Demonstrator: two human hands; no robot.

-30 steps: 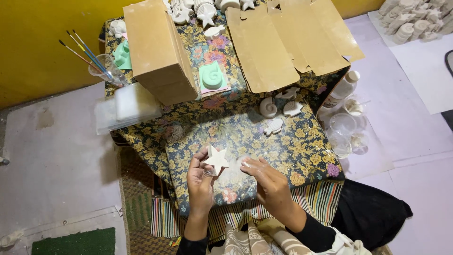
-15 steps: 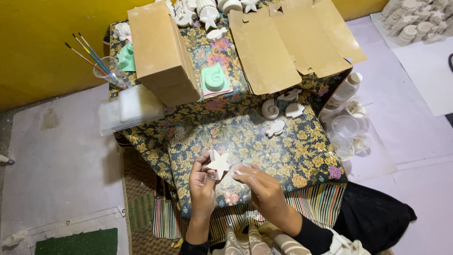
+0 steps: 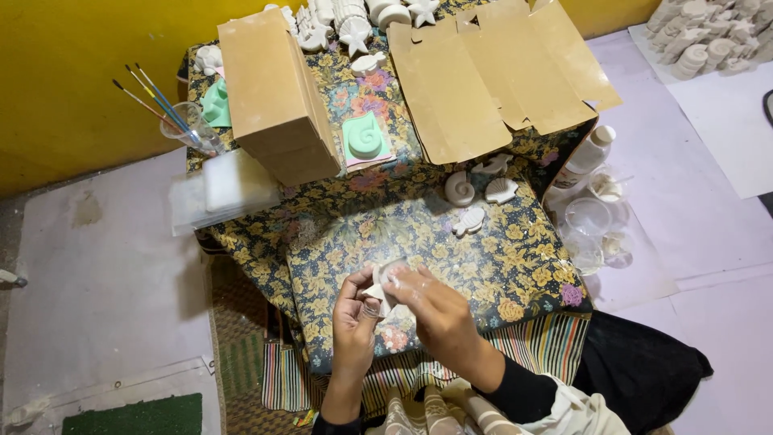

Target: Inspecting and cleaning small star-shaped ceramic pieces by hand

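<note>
My left hand [image 3: 355, 312] holds a white plaster star [image 3: 377, 290] over the near edge of a low table covered in a yellow floral cloth [image 3: 515, 266]. Its fingers pinch the star from the left. My right hand [image 3: 431, 300] lies over the star from the right, fingertips pressed on its surface. Most of the star is hidden between the two hands. A few white shell-shaped casts [image 3: 477, 193] lie on the cloth beyond my hands.
A brown cardboard box [image 3: 274, 93] stands at the back left, flattened cardboard [image 3: 495, 72] at the back right. A green shell mould [image 3: 364, 135] sits between them. A cup with paintbrushes [image 3: 189, 125], a white bottle [image 3: 588, 153], clear cups [image 3: 588, 217] and more casts [image 3: 696, 40] surround the table.
The star was held flat and fully visible between my hands. Now it is turned on edge and my right hand has moved over it, covering most of it.
</note>
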